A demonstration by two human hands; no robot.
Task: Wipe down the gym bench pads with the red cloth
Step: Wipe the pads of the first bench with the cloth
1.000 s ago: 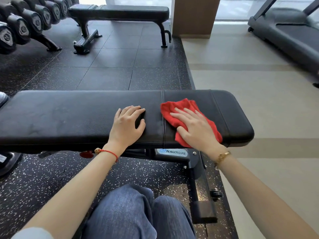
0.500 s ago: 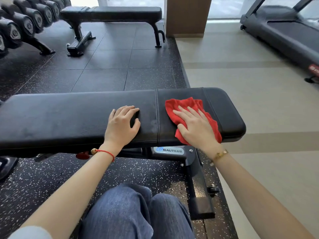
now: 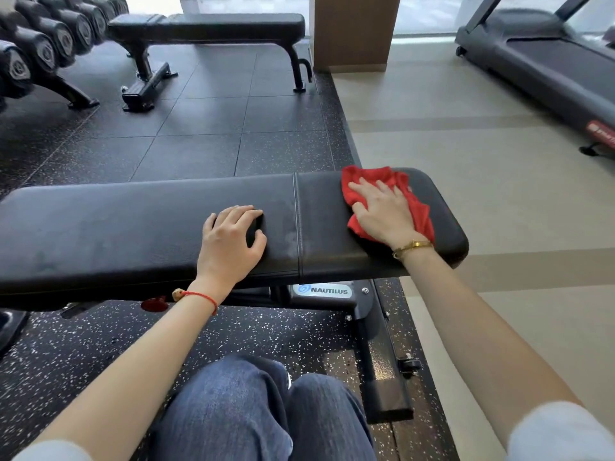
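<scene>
A black padded gym bench (image 3: pixel 116 227) runs across the view in front of me, split by a seam into a long pad and a short seat pad (image 3: pixel 322 227) at the right. The crumpled red cloth (image 3: pixel 419 207) lies on the short pad. My right hand (image 3: pixel 382 211) presses flat on the cloth with straight, spread fingers. On the long pad just left of the seam rests my left hand (image 3: pixel 233 241), its fingers bent lightly against the surface and holding nothing.
A second black bench (image 3: pixel 206 26) stands farther back. A dumbbell rack (image 3: pixel 40 51) fills the far left. A treadmill (image 3: pixel 549 64) sits at the right on the beige floor, past a wooden pillar (image 3: pixel 352 31). The bench frame (image 3: pixel 376 344) and my knees are below.
My right hand has slid the red cloth to the right and away from me, from beside the seam toward the far end of the short pad. My left hand stays in place.
</scene>
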